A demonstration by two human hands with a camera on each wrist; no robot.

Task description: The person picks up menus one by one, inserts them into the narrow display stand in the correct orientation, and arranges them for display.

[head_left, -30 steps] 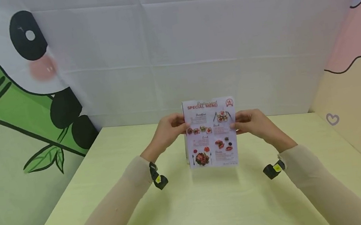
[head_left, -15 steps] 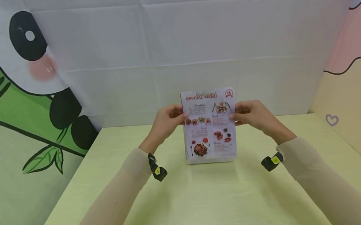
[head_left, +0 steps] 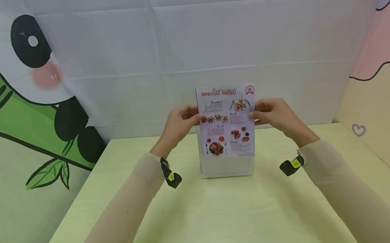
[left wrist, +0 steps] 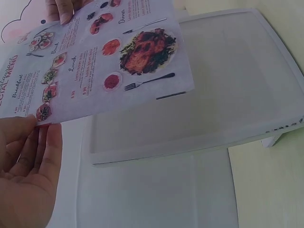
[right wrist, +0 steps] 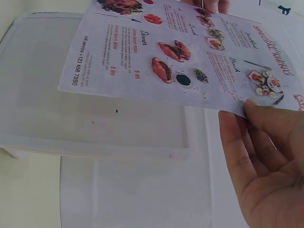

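A thin, glossy rectangular menu sheet (head_left: 228, 120), pinched at its side edges by the left hand (head_left: 179, 124) and right hand (head_left: 272, 114), rises partway above a clear rigid stand (head_left: 226, 167) on the smooth bench (head_left: 207, 218).

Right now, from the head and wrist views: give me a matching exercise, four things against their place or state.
Things:
1. menu sheet
2. clear stand
3. left hand
4. right hand

Places or states:
A. stands on the table, under the sheet's lower edge
B. pinches the sheet's right edge
C. held up by both side edges, printed side toward the person
D. pinches the sheet's left edge

Pairs: 1-C, 2-A, 3-D, 4-B
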